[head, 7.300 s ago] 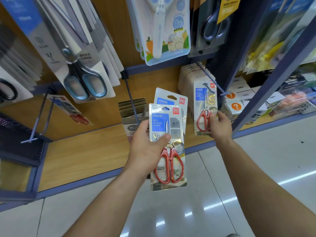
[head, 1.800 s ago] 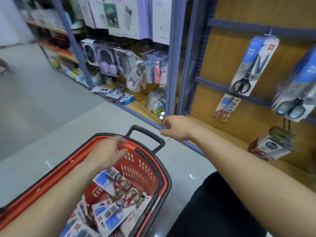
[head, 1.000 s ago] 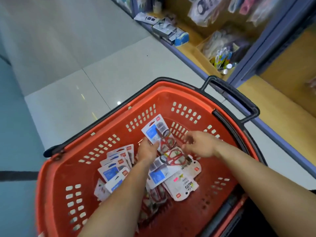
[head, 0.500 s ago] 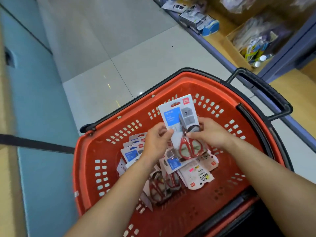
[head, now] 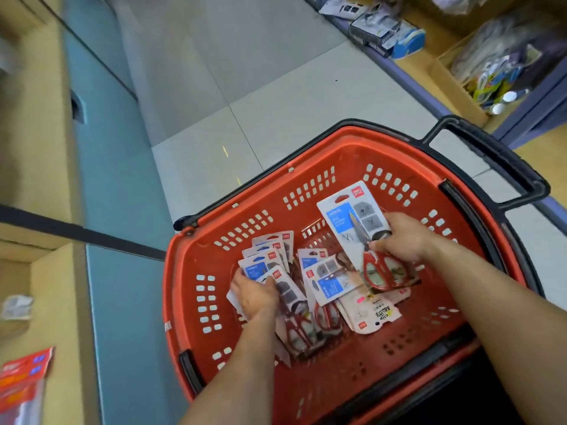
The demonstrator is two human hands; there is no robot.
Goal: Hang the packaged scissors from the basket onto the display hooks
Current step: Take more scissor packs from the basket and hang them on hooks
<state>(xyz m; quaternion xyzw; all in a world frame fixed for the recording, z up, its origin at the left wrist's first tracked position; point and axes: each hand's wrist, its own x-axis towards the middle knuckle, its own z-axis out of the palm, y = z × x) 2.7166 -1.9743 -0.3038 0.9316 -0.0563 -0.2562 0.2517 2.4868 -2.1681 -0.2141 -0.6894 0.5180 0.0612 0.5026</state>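
A red plastic basket (head: 214, 262) with a black handle stands on the floor below me. Several packaged red-handled scissors (head: 329, 283) lie in a loose pile on its bottom. My right hand (head: 399, 237) grips one pack of scissors (head: 346, 216) by its middle and holds it above the pile at the basket's right side. My left hand (head: 256, 294) is down in the left part of the pile, its fingers curled round the top of another pack (head: 287, 289). The display hooks are out of view.
Grey floor tiles (head: 233, 72) run ahead of the basket. A low shelf (head: 441, 56) with boxed goods and a bin of small items runs along the upper right. A tan and blue fixture (head: 46, 148) stands at the left, red packs at its foot.
My left hand has let go of the raised pack and dropped into the left of the pile onto another pack. My right hand now holds the raised pack alone, farther right.
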